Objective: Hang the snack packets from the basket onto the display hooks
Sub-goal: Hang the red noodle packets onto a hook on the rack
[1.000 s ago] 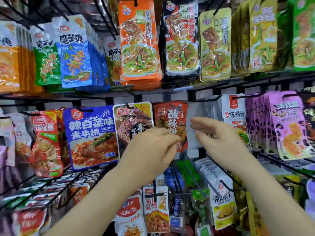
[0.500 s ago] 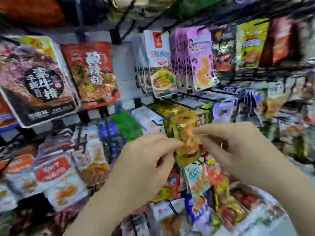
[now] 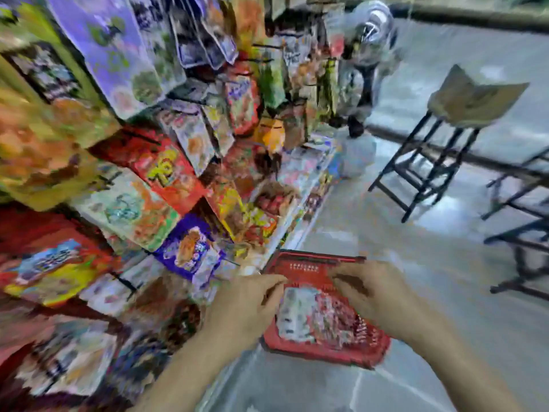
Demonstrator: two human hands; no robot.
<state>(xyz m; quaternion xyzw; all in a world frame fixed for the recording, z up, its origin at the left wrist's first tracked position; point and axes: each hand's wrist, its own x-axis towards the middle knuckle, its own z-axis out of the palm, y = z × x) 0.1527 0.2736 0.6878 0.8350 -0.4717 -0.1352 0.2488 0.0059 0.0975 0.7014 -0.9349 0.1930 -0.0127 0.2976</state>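
Heavy motion blur throughout. Red basket [image 3: 326,350] on the grey floor [image 3: 445,263], just beside the base of the display rack [image 3: 178,173]. Snack packets [image 3: 315,316] lying inside the basket, a pale one at left, reddish ones at right. Left hand [image 3: 246,304] over the basket's left edge, fingers curled loosely; can't tell whether gripping anything. Right hand [image 3: 374,292] over the basket's far right side, fingers bent downward, grip likewise unclear through blur. Rack crowded with hanging packets. Folding stool [image 3: 445,129] well apart on the right.
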